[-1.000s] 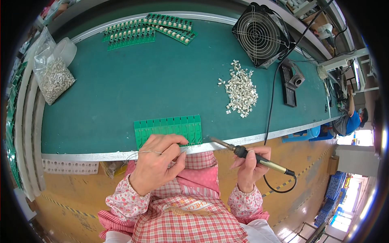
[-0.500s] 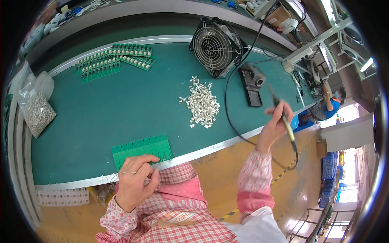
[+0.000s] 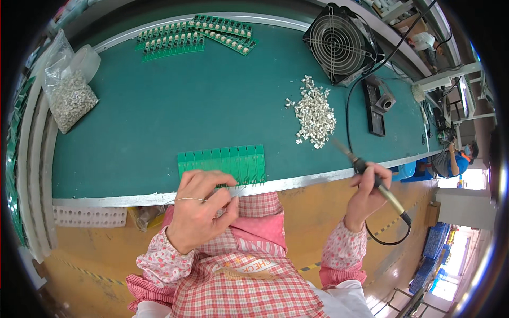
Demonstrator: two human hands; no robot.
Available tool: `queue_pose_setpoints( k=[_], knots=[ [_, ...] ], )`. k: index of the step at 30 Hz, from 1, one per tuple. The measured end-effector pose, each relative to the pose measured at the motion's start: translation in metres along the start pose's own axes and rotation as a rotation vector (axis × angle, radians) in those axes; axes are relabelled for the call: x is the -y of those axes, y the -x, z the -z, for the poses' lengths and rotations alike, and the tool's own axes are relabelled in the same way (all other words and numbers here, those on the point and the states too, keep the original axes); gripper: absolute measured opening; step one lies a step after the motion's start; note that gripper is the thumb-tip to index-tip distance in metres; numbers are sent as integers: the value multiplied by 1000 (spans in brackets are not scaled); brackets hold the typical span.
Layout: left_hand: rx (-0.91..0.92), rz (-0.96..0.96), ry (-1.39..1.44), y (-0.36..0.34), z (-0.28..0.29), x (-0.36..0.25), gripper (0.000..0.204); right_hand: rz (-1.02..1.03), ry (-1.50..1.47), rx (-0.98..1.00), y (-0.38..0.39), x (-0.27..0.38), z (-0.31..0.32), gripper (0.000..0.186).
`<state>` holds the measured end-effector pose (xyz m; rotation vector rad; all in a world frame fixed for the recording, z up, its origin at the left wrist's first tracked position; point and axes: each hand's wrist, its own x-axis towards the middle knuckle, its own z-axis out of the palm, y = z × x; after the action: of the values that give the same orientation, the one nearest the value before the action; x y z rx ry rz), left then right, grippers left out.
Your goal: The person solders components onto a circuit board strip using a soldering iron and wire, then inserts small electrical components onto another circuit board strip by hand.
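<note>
Room mid green mat (image 3: 201, 100); rightward, white parts (image 3: 315, 115), soldering iron (image 3: 391, 199) (black fan (image 3: 339, 47) beyond) obstruct.

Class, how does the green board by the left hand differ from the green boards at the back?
The near board lies alone; the back boards partly overlap.
The near board's visible face looks mostly bare; the back boards carry rows of white and black parts.
Both are green.

Circuit board (image 3: 238, 161) at front of bench (image 3: 175, 106), parts pile (image 3: 316, 114) behind-right, fan (image 3: 337, 45) behind pile, bag (image 3: 73, 102) far left
</note>
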<state>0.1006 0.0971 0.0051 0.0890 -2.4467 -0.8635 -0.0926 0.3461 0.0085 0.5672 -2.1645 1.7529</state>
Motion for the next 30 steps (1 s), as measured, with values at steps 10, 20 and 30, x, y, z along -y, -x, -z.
queue_pose_setpoints(
  k=[10, 20, 30],
  knots=[
    [11, 49, 34, 7, 0, 6, 22, -205, -374, 354, 52, 25, -34, 16],
    [-4, 43, 25, 3, -2, 6, 19, -278, -467, 448, 59, 23, -45, 18],
    [9, 37, -8, 1, -4, 6, 18, -265, -455, 452, 61, 20, -47, 19]
  ],
)
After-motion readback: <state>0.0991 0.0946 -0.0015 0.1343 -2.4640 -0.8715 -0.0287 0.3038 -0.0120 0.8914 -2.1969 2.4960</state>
